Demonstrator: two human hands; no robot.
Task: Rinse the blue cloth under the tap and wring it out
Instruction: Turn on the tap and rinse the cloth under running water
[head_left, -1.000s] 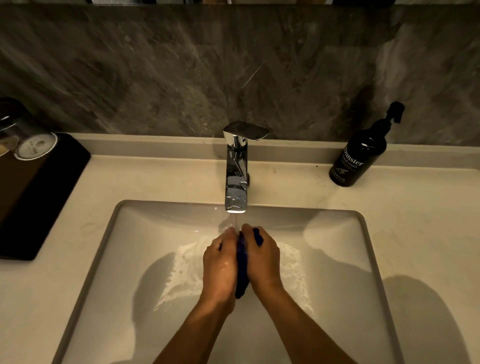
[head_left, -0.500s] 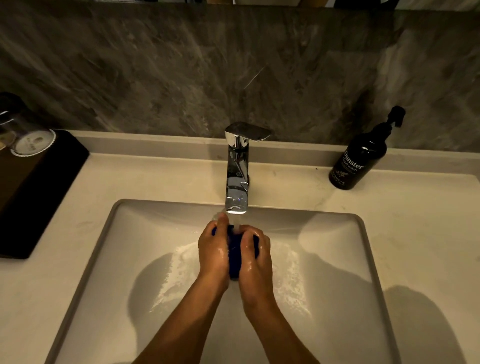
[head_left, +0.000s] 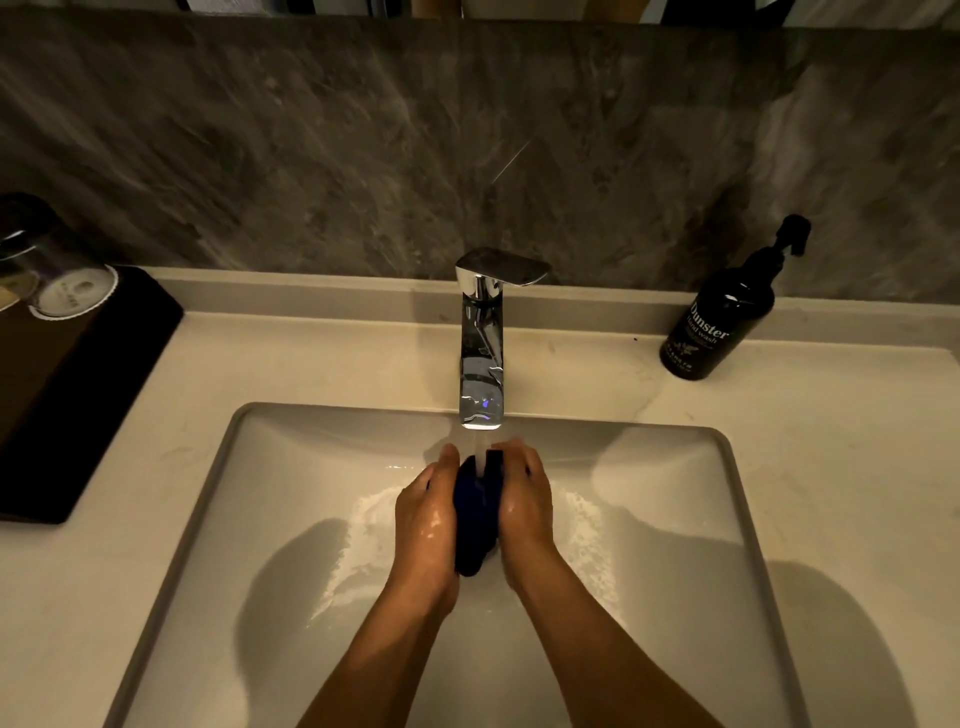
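The dark blue cloth (head_left: 477, 514) is bunched up between both palms, just below the chrome tap (head_left: 483, 343). Water runs from the spout onto the top of the cloth. My left hand (head_left: 426, 525) presses its left side and my right hand (head_left: 522, 504) presses its right side, both wet. The cloth's lower end hangs out under the hands. All of this is over the white sink (head_left: 675, 493), with foamy water spreading on the basin floor.
A black hand-wash pump bottle (head_left: 722, 322) stands on the counter at the back right. A black tray (head_left: 67, 384) with upturned glasses (head_left: 62, 280) sits at the left. A dark marble wall rises behind the tap.
The hands shifted up under the spout and back, rubbing the cloth between them; the cloth now hangs longer below the palms than half a second ago.
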